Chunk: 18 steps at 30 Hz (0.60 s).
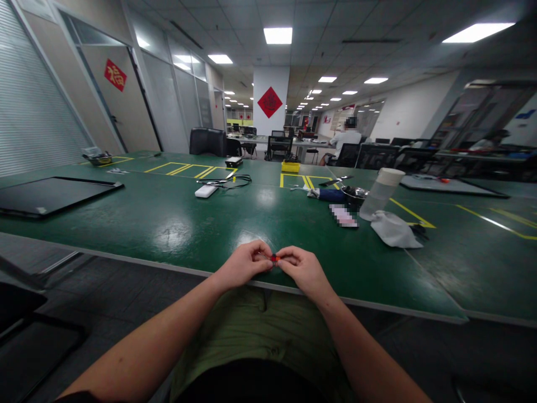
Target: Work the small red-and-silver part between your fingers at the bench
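Right at the front edge of the green table (235, 218), a small red, orange and dark object (275, 259) sits between my two hands. It is too small for me to make out its kind. My left hand (250, 259) pinches its left side, thumb below and fingers curled above. From the other side, the thumb and fingertips of my right hand (302, 267) close on its orange end. The fingers cover most of the object.
A white power bank (206, 191) with black cables lies ahead. To the right are a phone (344, 215), a metal bowl (354, 195), a tall translucent bottle (381, 196) and a white bag (394, 229). Black boards (54, 193) lie left and far right. A yellow bin (290, 167) stands farther back.
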Available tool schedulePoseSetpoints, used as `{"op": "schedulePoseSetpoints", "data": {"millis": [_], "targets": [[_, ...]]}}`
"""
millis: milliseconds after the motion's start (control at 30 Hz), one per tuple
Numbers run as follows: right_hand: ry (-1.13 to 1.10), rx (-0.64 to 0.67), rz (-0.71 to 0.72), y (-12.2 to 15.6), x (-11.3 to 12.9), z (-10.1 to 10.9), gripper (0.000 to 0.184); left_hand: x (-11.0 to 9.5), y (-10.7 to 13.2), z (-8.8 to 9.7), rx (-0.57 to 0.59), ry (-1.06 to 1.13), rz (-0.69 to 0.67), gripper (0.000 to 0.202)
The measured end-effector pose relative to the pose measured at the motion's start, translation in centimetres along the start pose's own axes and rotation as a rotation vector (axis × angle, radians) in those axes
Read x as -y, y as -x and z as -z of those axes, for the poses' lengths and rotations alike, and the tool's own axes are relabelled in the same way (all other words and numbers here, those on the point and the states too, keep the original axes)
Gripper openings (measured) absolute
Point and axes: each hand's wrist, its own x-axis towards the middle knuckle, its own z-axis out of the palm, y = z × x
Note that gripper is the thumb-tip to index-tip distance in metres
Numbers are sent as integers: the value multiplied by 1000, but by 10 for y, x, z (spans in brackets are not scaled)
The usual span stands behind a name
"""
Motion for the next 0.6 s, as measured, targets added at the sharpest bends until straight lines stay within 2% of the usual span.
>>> {"op": "schedulePoseSetpoints", "data": {"millis": [100, 600], "targets": [[16, -16, 11, 0, -1, 0, 20, 1, -1, 0, -31, -11, -27, 20], [55, 13, 26, 1, 0, 0, 17, -1, 0, 0, -16, -69, -9, 22]]}}
